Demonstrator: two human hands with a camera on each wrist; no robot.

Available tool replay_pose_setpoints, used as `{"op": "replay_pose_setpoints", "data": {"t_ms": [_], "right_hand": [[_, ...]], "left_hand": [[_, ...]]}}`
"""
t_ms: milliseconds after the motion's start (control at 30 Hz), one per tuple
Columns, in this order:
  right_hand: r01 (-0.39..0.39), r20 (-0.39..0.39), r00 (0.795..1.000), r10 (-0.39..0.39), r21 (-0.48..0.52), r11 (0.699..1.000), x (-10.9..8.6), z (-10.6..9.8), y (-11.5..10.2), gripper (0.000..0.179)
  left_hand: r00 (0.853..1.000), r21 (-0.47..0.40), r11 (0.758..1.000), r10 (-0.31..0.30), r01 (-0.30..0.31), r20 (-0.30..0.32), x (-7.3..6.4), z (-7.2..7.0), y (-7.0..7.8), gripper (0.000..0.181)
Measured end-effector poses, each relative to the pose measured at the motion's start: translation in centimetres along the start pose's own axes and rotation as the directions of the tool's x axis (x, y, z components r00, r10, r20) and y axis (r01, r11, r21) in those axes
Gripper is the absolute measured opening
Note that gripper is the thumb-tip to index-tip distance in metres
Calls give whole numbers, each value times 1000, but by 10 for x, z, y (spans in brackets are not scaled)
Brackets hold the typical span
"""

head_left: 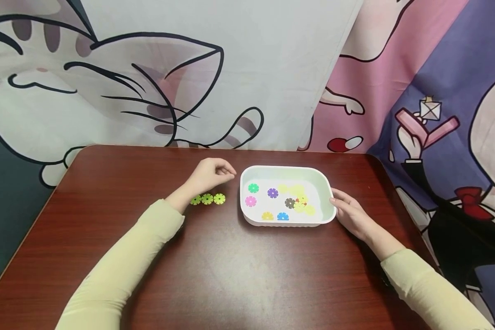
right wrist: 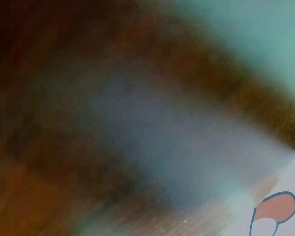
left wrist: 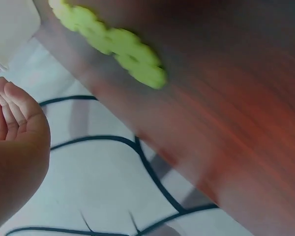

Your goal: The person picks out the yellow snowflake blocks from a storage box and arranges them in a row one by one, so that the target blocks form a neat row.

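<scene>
Just left of a white plastic tray, my left hand hovers with loosely bent fingers and nothing visible in them. Beneath its wrist, several yellow-green flower-shaped discs lie joined in a row on the table; the left wrist view shows this chain with the bent fingers off to one side. My right hand grips the tray's right end, thumb at the rim and fingers along the outer wall. The right wrist view is mostly blurred.
Inside the tray lie loose flower discs: green, pink, purple, dark, blue and several yellow ones. Behind the brown table hangs a cartoon-printed cloth.
</scene>
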State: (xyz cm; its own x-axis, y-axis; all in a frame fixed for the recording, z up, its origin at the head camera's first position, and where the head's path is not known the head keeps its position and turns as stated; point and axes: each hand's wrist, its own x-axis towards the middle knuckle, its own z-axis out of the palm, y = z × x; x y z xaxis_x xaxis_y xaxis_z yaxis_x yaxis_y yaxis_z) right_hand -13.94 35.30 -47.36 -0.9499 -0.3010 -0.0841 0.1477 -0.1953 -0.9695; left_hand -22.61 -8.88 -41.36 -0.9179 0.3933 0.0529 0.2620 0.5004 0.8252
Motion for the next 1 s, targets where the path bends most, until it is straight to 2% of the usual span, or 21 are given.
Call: {"op": "replay_pose_setpoints", "data": {"t_ms": [233, 467, 600, 833, 1000], "right_hand": [[5, 6, 1000, -5, 4, 1000, 1, -1, 1, 34], [1, 2, 1000, -1, 13, 1000, 1, -1, 1, 35], [5, 2, 1000, -5, 11, 1000, 1, -1, 0, 35], [2, -3, 1000, -2, 16, 1000, 1, 0, 1, 35], [5, -2, 1000, -5, 15, 1000, 1, -1, 1, 35]], "left_hand": [[999, -2, 1000, 26, -26, 39, 17, 26, 20, 11], [996, 29, 997, 75, -77, 55, 30, 49, 35, 8], [994, 22, 997, 76, -78, 82, 37, 60, 43, 8], [985, 30, 995, 94, -100, 142, 47, 86, 52, 8], [977, -1, 994, 106, -108, 187, 50, 103, 57, 9]]}}
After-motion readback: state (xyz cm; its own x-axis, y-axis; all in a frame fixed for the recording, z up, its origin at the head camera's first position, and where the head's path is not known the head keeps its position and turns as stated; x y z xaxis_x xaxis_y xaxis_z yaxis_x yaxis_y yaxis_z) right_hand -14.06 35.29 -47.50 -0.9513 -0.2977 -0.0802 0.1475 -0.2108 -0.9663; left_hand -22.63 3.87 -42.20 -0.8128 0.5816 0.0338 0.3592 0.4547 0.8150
